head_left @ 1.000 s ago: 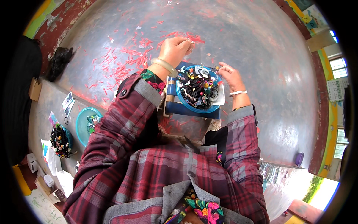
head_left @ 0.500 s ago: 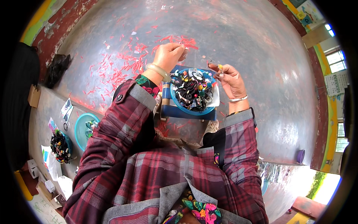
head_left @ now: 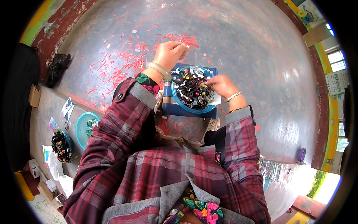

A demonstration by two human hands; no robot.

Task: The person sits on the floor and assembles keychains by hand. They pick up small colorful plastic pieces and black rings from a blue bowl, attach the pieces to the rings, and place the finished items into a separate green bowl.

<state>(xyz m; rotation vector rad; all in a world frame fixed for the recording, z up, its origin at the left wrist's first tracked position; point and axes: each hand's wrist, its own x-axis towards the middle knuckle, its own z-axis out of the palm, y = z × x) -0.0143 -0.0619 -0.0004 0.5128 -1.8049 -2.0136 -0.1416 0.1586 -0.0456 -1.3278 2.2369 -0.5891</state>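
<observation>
A blue round basket (head_left: 181,106) is heaped with black elastic hair ties (head_left: 194,89) bearing small coloured charms. It rests on a dark blue stool (head_left: 175,111) in front of me. Beyond its left side, my left hand (head_left: 169,55) is closed in a pinch; a small pale bit shows at the fingertips, too small to name. My right hand (head_left: 223,86) reaches over the right rim, its bent fingertips touching the heap. What those fingers grip is hidden among the hair ties.
Red paper-like scraps (head_left: 126,61) litter the floor ahead and left. At lower left stand a second basin (head_left: 77,127) with small packets and another pile of hair ties (head_left: 60,145). A black plastic bag (head_left: 57,69) lies by the wall. A purple container (head_left: 302,155) stands far right.
My right hand has come down and left, from holding up a hair tie with a yellow charm to the heap's right edge. My left hand has barely moved.
</observation>
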